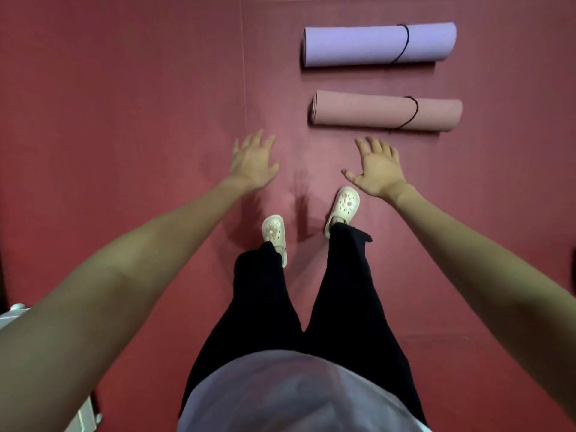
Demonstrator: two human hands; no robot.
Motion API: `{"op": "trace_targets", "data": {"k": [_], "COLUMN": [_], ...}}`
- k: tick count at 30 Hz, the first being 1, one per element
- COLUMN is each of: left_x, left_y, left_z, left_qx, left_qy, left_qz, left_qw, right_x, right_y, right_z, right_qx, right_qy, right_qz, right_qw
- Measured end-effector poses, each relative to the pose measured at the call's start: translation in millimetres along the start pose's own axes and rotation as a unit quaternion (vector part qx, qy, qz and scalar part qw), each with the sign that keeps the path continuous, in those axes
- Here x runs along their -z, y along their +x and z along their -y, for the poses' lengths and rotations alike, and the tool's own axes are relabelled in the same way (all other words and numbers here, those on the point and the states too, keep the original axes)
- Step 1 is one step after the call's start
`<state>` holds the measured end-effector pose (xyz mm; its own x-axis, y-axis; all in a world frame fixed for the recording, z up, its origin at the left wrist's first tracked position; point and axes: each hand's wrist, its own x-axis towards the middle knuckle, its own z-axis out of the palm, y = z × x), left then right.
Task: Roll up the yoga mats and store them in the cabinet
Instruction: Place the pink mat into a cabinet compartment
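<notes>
Two rolled yoga mats lie side by side on the dark red floor, each bound near its right end by a thin dark band. The purple mat (378,45) is the farther one. The pink mat (386,111) lies nearer, just beyond my right hand (375,168). Both my arms reach forward and down. My right hand is spread with straight fingers, empty, a short way short of the pink mat. My left hand (253,160) is spread too, empty, over bare floor to the left of the mats. No cabinet is in view.
I stand on the red floor (124,120) in white clogs, the right foot (343,210) ahead of the left foot (274,233). A white object (12,313) shows at the lower left edge. A floor seam runs away at left of the mats.
</notes>
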<state>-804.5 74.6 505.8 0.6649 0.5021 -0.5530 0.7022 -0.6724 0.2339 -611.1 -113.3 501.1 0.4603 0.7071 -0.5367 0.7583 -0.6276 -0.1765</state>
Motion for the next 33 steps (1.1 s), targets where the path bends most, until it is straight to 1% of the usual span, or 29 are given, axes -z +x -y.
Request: {"op": "trace_targets", "data": {"k": [4, 7, 12, 14, 18, 21, 25, 28, 31, 33], "left_x": [-10.8, -31.6, -95.5, -127.1, -181.3, -212.8, -245.9, -261.0, -272.2, -279.5], "left_y": [99.2, 183.3, 316.8, 366.7, 449.7, 501.5, 548.0, 565.6, 573.2, 574.8], "left_z": [-12.7, -27.2, -52.3, -60.5, -61.6, -52.4, -40.2, -35.7, -31.8, -30.2], "left_qx": [-0.001, 0.011, 0.042, 0.037, 0.008, -0.013, -0.028, -0.026, -0.028, -0.023], "left_qy": [0.031, 0.03, 0.017, 0.012, 0.021, 0.039, 0.055, 0.075, 0.1, 0.085], "left_qz": [0.023, 0.038, 0.071, 0.081, 0.068, 0.067, 0.069, 0.086, 0.102, 0.096], "left_qw": [0.999, 0.999, 0.996, 0.996, 0.997, 0.997, 0.996, 0.993, 0.989, 0.991], "right_x": [-0.4, -14.5, -63.9, -88.4, -139.4, -174.4, -212.4, -229.9, -244.2, -251.0], "right_y": [105.9, 190.9, 323.9, 368.7, 443.9, 485.9, 524.0, 542.0, 551.7, 552.9], "right_z": [-39.1, -74.1, -130.8, -153.7, -189.4, -209.8, -222.5, -222.0, -219.6, -217.5], "right_qx": [0.026, 0.036, 0.072, 0.088, 0.116, 0.125, 0.15, 0.156, 0.152, 0.144], "right_qy": [-0.024, -0.037, -0.053, -0.067, -0.099, -0.104, -0.099, -0.092, -0.113, -0.129], "right_qz": [0.019, 0.045, 0.092, 0.104, 0.119, 0.122, 0.101, 0.097, 0.094, 0.088], "right_qw": [0.999, 0.998, 0.992, 0.988, 0.981, 0.979, 0.978, 0.979, 0.977, 0.977]}}
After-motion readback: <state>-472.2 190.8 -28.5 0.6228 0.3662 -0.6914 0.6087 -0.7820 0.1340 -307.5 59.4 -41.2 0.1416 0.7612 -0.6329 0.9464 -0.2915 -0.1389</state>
